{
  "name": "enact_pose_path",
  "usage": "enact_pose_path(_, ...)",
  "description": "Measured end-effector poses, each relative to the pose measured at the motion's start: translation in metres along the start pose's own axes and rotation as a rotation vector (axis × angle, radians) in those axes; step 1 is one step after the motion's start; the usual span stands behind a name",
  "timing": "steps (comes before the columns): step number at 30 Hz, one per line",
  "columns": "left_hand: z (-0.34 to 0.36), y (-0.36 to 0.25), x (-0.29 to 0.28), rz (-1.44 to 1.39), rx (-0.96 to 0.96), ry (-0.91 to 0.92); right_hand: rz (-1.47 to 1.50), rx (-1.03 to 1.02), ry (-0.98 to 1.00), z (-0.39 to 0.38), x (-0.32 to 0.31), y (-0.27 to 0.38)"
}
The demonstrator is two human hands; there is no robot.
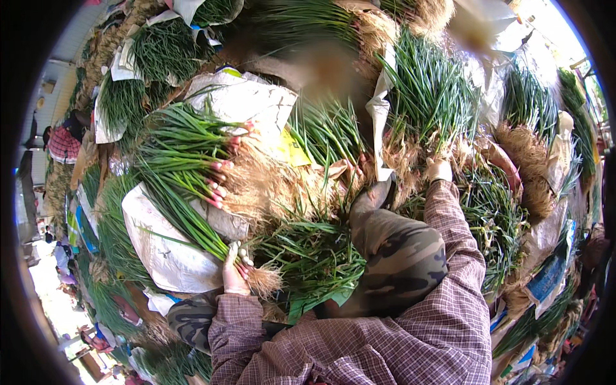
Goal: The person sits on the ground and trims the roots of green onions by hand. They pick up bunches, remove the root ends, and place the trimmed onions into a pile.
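Note:
My left hand (236, 276) is closed round the root end of a bunch of spring onions (199, 226), whose long green leaves reach up and to the left over a white sack (157, 247). Pale roots (265, 281) stick out beside its fingers. With my right arm stretched forward, my right hand (439, 169) is at the base of a large upright stack of spring onions (430, 90), among the stems and roots. Its fingers are hidden there. Ahead of my left hand lie several sorted bunches (183, 151) with pinkish-white bulbs and a mass of straw-coloured roots (263, 183).
Loose green leaves (308, 256) are heaped in front of me, left of my bent knee in camouflage trousers (401, 247). More leafy trimmings (487, 218) lie right of my right arm. Further stacks (532, 96) and white sacks (250, 96) surround me. Another person (63, 144) is at the far left.

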State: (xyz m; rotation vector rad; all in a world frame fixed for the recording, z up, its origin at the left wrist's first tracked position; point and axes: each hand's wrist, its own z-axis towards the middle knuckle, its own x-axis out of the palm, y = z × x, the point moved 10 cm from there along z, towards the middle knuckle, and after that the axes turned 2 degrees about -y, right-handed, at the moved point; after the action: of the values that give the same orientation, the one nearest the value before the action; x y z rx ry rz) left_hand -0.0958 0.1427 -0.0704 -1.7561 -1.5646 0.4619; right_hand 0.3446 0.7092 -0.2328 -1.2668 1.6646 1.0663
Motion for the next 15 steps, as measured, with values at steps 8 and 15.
enact_pose_path(8, -0.015, -0.014, 0.012, -0.105, 0.015, 0.002, 1.255, -0.363, -0.02, 0.014, -0.087, 0.034)
enact_pose_path(15, -0.017, -0.016, 0.005, -0.311, 0.042, 0.33, 1.508, -0.369, 0.146, -0.063, -0.209, 0.085)
